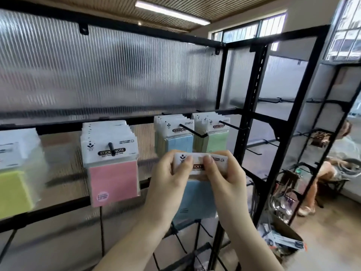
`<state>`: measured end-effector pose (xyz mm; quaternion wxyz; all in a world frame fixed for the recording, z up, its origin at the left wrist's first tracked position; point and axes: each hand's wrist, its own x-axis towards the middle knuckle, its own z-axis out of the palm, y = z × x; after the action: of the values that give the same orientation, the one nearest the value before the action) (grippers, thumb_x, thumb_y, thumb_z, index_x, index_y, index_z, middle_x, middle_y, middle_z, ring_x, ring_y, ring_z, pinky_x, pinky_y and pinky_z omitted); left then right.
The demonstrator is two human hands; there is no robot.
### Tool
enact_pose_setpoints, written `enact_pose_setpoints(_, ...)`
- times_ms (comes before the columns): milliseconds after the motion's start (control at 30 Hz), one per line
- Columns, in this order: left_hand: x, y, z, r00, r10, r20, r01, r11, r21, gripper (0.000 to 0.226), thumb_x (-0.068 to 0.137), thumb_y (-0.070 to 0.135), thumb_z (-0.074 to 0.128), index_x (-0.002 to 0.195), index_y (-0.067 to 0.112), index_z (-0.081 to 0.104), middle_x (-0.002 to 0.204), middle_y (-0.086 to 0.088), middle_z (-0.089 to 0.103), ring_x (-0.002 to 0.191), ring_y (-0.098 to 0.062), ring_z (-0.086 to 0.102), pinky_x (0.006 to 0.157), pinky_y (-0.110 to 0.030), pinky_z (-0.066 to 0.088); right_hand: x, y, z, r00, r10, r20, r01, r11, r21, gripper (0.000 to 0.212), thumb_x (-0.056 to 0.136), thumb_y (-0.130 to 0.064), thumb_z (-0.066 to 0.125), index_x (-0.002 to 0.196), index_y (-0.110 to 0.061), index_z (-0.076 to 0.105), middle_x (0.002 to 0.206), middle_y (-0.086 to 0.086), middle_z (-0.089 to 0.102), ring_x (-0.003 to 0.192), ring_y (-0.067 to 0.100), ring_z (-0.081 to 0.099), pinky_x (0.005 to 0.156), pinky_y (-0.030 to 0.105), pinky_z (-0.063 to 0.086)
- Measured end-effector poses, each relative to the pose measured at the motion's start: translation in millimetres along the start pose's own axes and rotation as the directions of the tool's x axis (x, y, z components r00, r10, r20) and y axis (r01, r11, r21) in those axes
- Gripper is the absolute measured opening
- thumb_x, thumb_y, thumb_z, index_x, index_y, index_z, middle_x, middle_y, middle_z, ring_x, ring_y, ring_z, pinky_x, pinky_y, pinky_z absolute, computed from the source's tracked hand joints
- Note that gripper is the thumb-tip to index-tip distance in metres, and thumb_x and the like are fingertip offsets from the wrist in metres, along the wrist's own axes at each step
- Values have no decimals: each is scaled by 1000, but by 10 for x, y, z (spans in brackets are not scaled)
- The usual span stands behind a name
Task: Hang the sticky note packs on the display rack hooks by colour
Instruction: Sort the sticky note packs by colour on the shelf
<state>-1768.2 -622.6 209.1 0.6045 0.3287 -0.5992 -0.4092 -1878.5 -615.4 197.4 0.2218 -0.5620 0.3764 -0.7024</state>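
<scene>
Both hands hold one blue pack (195, 198) by its white header card: the left hand (170, 178) pinches the card's left end, the right hand (220, 177) its right end, thumbs pressed on the front, so the grip is closed on the card from both sides. The pack hangs down below the grip, its long axis upright, card on top. The blue hook (192, 131) lies just above the grip and a little beyond it, its black prong jutting out toward the person over the blue packs (178, 142) already hung there. The green packs (216, 141) sit up and to the right of the grip, the pink packs (112, 163) off to its left. Both hands look about equally near the prong. I'd guess the card's hole must rise to the prong's tip.
</scene>
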Motion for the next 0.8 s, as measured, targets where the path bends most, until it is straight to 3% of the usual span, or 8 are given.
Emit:
enact_pose_setpoints(67,109,4,32,999,35,5,-35,999,-19,53,84,42,56,90,-9,47,79,-30,54,72,-42,53,74,-58,45,125,14,-8,999,-6,-33,6,1000,5,15,88,-23,59,82,-9,61,69,-5,66,65,5,61,62,16,47)
enact_pose_setpoints(200,357,-20,102,994,92,-55,-94,995,-32,52,82,44,58,79,-6,44,66,-24,46,60,-31,43,61,-44,42,373,70,-8,999,14,-39,-12,999,46,11,91,-15,58,82,-10,61,66,-3,65,62,9,61,60,18,49)
enact_pose_setpoints(333,505,-92,181,993,96,-62,-100,993,-62,58,77,52,57,83,-5,50,72,-29,50,62,-32,49,66,-55,46,549,223,-54,998,8,-57,-8,1000,8,18,89,-29,62,76,-16,61,65,0,60,60,14,55,60,29,47)
enact_pose_setpoints(400,544,-133,195,992,110,-62,-114,992,-54,57,78,51,57,84,-5,51,72,-28,50,63,-37,52,66,-54,47,590,269,-58,998,-9,-57,10,1000,15,18,89,-28,60,74,-19,62,63,-5,60,59,10,55,59,25,46)
enact_pose_setpoints(500,586,-183,208,986,159,-59,-161,987,-25,39,85,41,61,80,3,57,67,-22,50,62,-34,50,59,-37,46,630,310,-58,997,-28,-66,32,997,65,18,86,-25,58,70,-17,59,58,-9,56,56,7,50,54,17,41)
enact_pose_setpoints(600,608,-194,196,981,181,-69,-182,983,-1,26,89,34,62,74,12,60,54,-3,43,53,-11,40,51,-17,35,677,330,-56,999,-12,-50,18,991,133,19,84,-24,58,65,-21,59,58,-9,56,56,6,51,55,17,41)
enact_pose_setpoints(733,617,-191,190,981,179,-79,-175,983,48,18,86,37,61,79,20,62,60,-15,46,55,-11,42,51,-18,34,722,380,-63,999,-3,35,-3,986,169,19,83,-30,62,67,-20,59,60,-4,53,59,12,48,56,22,40)
enact_pose_setpoints(800,624,-230,194,978,175,-115,-166,983,80,19,87,37,62,78,21,63,57,-6,50,56,-6,45,52,-13,35,734,423,-68,998,14,67,-26,984,178,22,80,-37,63,68,-19,59,61,-1,53,60,14,47,56,22,40)
